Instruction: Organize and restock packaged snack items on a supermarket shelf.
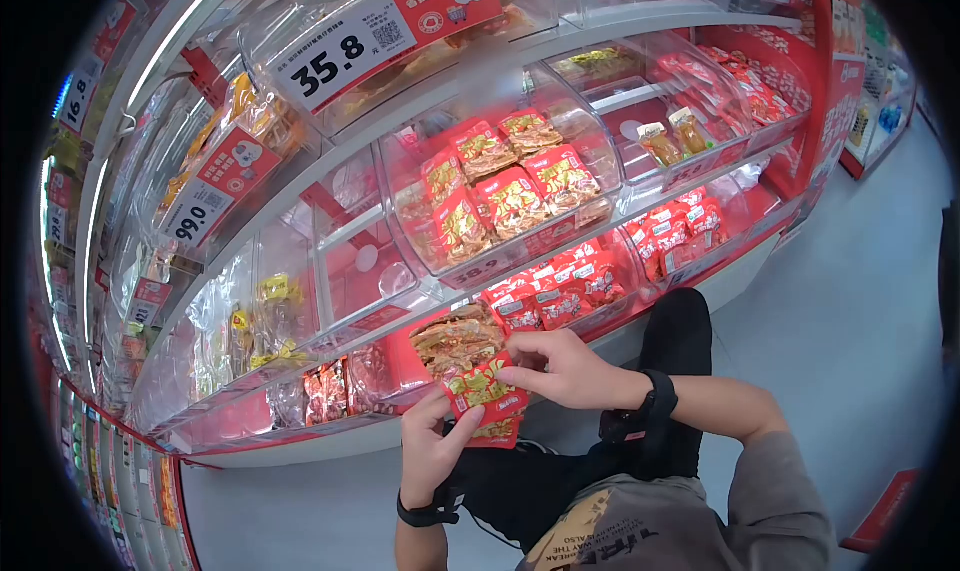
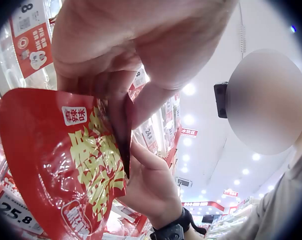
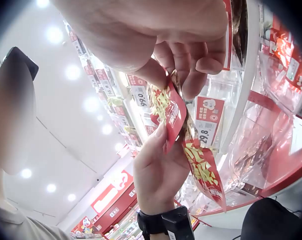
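Note:
Just in front of the lower shelf, both hands hold a few red snack packets with yellow-green lettering. My left hand point(image 1: 432, 446) pinches the front packet point(image 1: 480, 389) from the left, thumb on its face. From the right, my right hand point(image 1: 570, 371) grips the same packets near the upper edge. Behind the front one, a packet with a clear window point(image 1: 455, 341) shows brown pieces inside. Another red packet point(image 3: 203, 170) hangs lower in the right wrist view. The left wrist view shows a red packet point(image 2: 56, 160) close up, beneath the left hand's fingers.
A clear shelf bin point(image 1: 440, 256) with similar red packets stands above the hands. Below it lie more red packets point(image 1: 565, 291). Price signs point(image 1: 345, 56) hang along the shelf edges. The person's dark-clothed knee point(image 1: 680, 341) is right of the hands, near the shelf base.

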